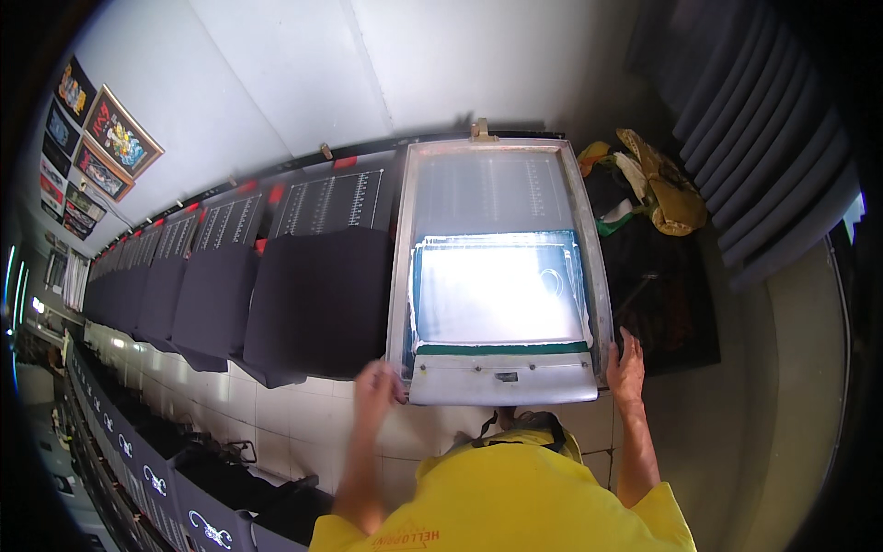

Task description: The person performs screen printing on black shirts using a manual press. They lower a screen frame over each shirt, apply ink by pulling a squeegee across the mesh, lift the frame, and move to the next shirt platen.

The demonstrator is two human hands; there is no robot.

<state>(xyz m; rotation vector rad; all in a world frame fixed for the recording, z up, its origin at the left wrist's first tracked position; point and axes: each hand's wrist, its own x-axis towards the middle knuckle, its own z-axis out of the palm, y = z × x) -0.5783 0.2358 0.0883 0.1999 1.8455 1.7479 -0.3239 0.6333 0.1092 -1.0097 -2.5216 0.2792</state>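
A screen printing frame with pale wooden or metal edges lies in front of me on the long table. Its mesh is translucent at the far half, with a bright, glaring area bordered in teal in the near half. Across its near end rests a wide silver squeegee with a dark green strip along its far side. My left hand, slightly blurred, has its fingers curled at the frame's near left corner. Beside the near right corner, my right hand is open, fingers stretched forward along the frame's outer side.
Black shirts lie in a row on printing boards to the left, hanging over the near edge. Crumpled cloths and bags sit right of the frame. A second row of printed black shirts stands behind at lower left. Grey curtain hangs at right.
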